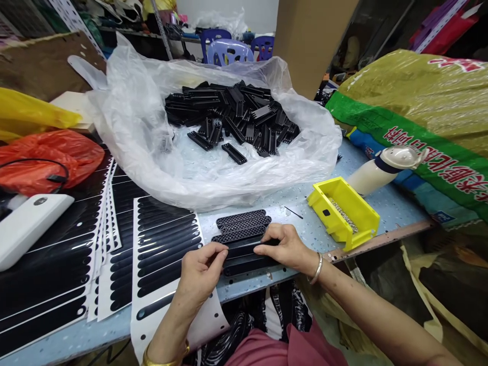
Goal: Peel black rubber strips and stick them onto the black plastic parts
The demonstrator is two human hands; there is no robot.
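My left hand pinches one end of a black sticker strip between thumb and finger. At its other end, my right hand has its thumb and fingertips closed on the strip, which stretches level just above the table. Right below it lies a smooth-topped black plastic bar. Beyond the strip, several black bars with a lattice pattern lie side by side, close to my right fingertips. Left of my left hand is a white backing sheet with rows of black rounded strips.
A large clear plastic bag holds a heap of black plastic parts. To the right stand a yellow bin with small metal pieces and a cream bottle. More strip sheets and a white device lie left.
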